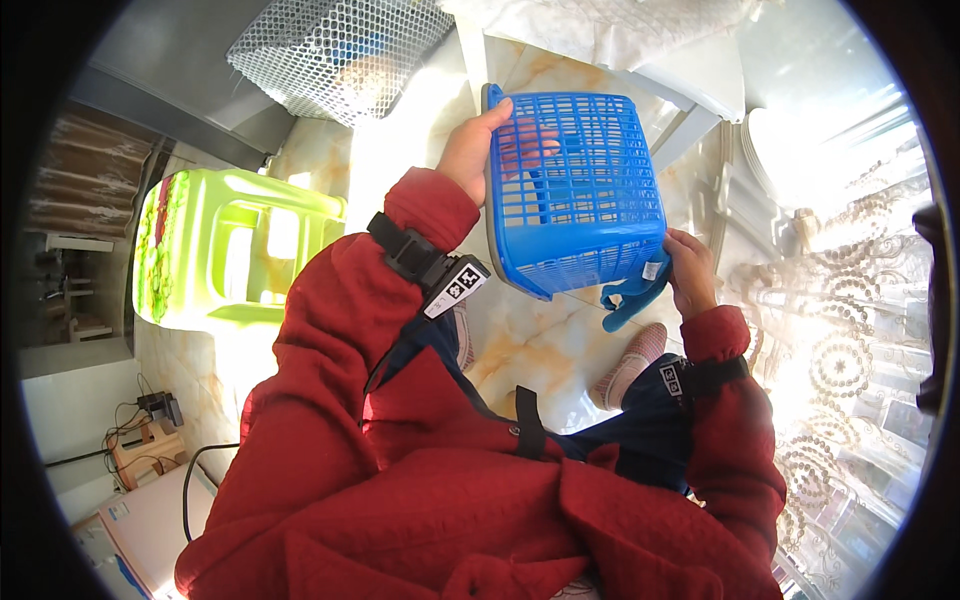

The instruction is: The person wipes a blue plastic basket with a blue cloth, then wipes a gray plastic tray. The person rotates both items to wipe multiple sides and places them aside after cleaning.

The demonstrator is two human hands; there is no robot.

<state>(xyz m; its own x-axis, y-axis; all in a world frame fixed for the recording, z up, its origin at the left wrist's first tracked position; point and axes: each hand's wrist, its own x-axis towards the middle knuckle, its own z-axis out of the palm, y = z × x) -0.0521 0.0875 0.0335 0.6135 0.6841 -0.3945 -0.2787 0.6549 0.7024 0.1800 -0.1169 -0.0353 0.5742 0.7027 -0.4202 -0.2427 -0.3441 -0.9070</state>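
A blue plastic lattice basket is held up on its side in front of me, its open rim to the left. My left hand grips that rim, thumb outside; the fingers show through the lattice from inside. At the basket's lower right corner is my right hand, its fingers closed on a teal cloth item with a small white tag. The cloth hangs below the corner in a loop. Whether the right fingers also bear the basket's weight is hard to tell.
A lime-green plastic stool lies on its side at left on the marble-patterned floor. A grey mesh basket stands beyond. Ahead is a cloth-covered white table. Sheer patterned curtain hangs at right. Cables cross a wooden stool.
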